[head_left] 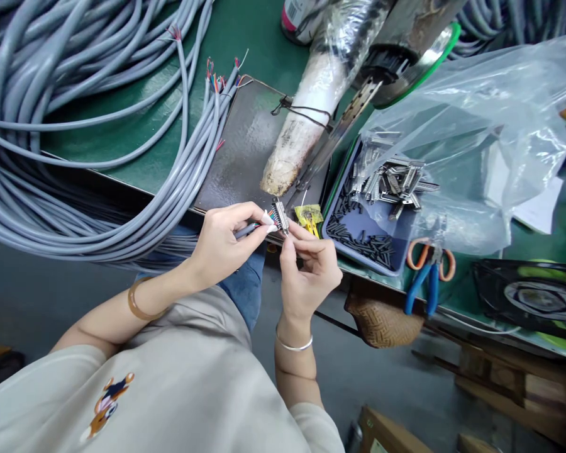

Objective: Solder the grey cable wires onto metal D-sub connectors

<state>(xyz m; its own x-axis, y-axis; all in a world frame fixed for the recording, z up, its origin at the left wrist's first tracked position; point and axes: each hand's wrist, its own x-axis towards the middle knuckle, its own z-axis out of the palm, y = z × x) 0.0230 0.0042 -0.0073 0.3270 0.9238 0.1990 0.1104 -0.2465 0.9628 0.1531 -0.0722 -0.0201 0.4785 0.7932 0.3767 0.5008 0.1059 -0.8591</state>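
My left hand (224,240) is closed in a pinch on the end of a grey cable (245,232), with white covers on the thumb and index fingertips. Fine coloured wires (271,216) fan out from the cable toward a metal multi-pin connector (280,216). My right hand (309,267) pinches that connector from its lower right side, thumb against the fingers. Both hands meet at the table's front edge, just below the dark metal plate (259,119). Exactly how the wires meet the pins is too small to tell.
Coiled grey cables (132,69) cover the left. A plastic-wrapped tube (306,107) and a slotted metal bar (339,129) slant down above my hands. To the right are a blue tray (400,251) of black sleeves and connectors, a plastic bag (471,207), pliers (424,286) and a fan (542,296).
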